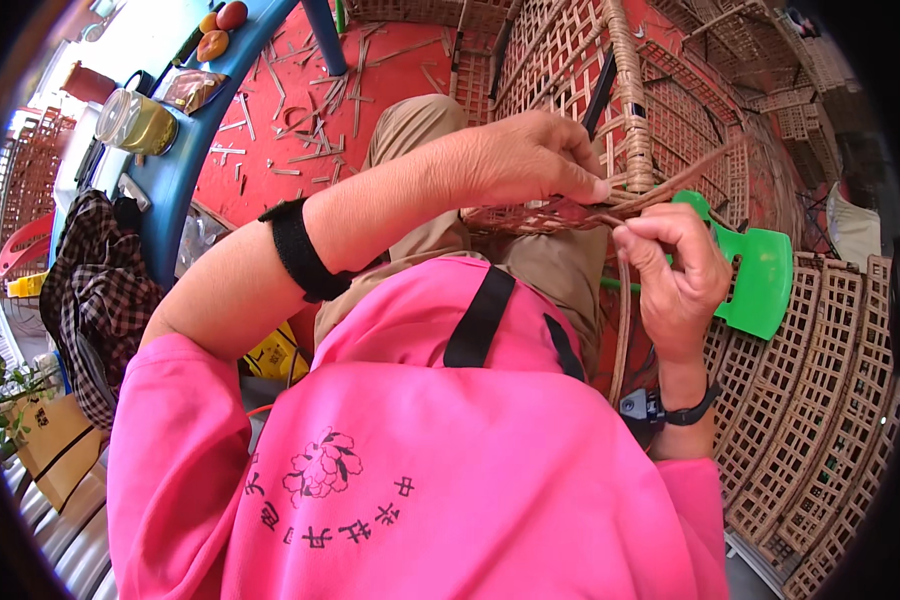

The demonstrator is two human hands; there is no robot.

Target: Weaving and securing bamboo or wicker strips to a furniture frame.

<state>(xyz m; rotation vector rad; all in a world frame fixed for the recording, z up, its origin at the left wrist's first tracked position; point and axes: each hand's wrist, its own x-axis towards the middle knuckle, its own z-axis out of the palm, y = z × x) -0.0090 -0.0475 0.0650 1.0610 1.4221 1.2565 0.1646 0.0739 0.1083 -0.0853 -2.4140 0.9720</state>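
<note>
A brown wicker basket (560, 70) with an open lattice weave rests across my lap, its wrapped corner post toward me. My left hand (530, 160) reaches over it, thumb and fingers closed on the woven edge by that corner. Just to the right, my right hand (675, 265) pinches a thin brown weaving strand (623, 330) between thumb and forefinger. The strand comes from the basket's edge and its tail hangs down in front of my right wrist. Other loose strand ends (710, 160) stick out to the upper right of my hands.
A green plastic stool or chair (760, 285) stands right of my hand. Stacked lattice panels (820, 400) fill the right side. Cut scraps (315, 125) litter the red floor. On the left, a blue table (232, 70) holds a jar of yellowish liquid (138, 122) and fruit (213, 45).
</note>
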